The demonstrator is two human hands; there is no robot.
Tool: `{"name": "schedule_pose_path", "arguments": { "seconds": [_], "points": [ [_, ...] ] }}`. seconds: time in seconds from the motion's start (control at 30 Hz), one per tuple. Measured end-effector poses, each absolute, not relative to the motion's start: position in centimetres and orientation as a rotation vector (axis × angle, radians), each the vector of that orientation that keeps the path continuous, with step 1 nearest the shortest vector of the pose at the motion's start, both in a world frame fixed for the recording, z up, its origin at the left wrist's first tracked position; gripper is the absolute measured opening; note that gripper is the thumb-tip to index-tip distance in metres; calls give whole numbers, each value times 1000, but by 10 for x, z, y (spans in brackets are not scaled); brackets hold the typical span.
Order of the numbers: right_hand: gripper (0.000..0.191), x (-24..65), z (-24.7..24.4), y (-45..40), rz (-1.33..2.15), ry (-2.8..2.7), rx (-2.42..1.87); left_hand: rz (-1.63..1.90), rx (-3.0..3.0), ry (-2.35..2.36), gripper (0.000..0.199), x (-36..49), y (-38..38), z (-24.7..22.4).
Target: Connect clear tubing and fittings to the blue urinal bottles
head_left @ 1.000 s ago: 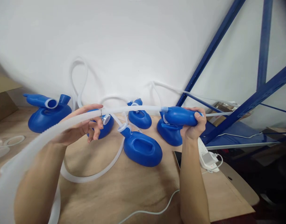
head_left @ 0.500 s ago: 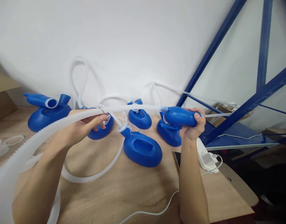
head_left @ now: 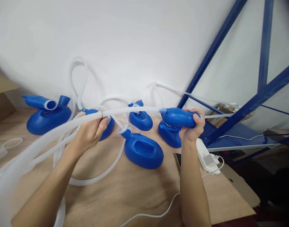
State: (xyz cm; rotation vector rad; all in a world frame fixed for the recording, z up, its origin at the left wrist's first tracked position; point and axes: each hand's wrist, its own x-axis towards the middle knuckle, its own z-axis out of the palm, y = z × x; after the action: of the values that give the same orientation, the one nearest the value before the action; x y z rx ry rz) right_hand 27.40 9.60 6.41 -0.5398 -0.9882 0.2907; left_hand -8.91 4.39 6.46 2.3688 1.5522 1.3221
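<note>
In the head view, my right hand (head_left: 193, 125) is wrapped round a blue plastic urinal funnel (head_left: 178, 117), held level above the table. A translucent hose (head_left: 132, 109) is joined to the funnel's left end and runs left. My left hand (head_left: 91, 130) grips this hose from below, thumb by a thin dark tie around it; the ribbed hose then sweeps to the lower left. Beneath the hose, a blue urinal bottle (head_left: 144, 151) lies on the table with a white ring at its neck. Another blue bottle (head_left: 168, 135) sits behind the funnel, and one is partly hidden by my left hand.
More blue bottles stand along the wall, one at the left (head_left: 48, 118) and one in the middle (head_left: 141, 120). Loose hoses loop over the wooden table (head_left: 125, 195). At the right are a white power strip (head_left: 207, 157), a phone edge and a blue metal shelf (head_left: 241, 135).
My left hand has turned and closed its fingers on the hose near the tie; before, they were more spread. My right hand keeps the funnel in almost the same place.
</note>
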Motion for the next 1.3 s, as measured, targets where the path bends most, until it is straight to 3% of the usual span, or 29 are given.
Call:
{"name": "schedule_pose_path", "arguments": {
  "seconds": [0.4, 0.63, 1.03, 1.3],
  "points": [
    [15, 230, 62, 81, 459, -1142, -498, 1388, 2328, 1383, 32, -45, 28, 61],
    [15, 184, 52, 61, 708, -1269, -340, 1394, 2193, 1127, 41, -23, 13, 58],
    [20, 184, 50, 62, 618, -1338, -326, 1234, 1842, 912, 56, -21, 6, 59],
    [21, 198, 49, 67, 455, -1411, -458, 1094, 1971, 958, 46, -37, 8, 75]
  ]
}}
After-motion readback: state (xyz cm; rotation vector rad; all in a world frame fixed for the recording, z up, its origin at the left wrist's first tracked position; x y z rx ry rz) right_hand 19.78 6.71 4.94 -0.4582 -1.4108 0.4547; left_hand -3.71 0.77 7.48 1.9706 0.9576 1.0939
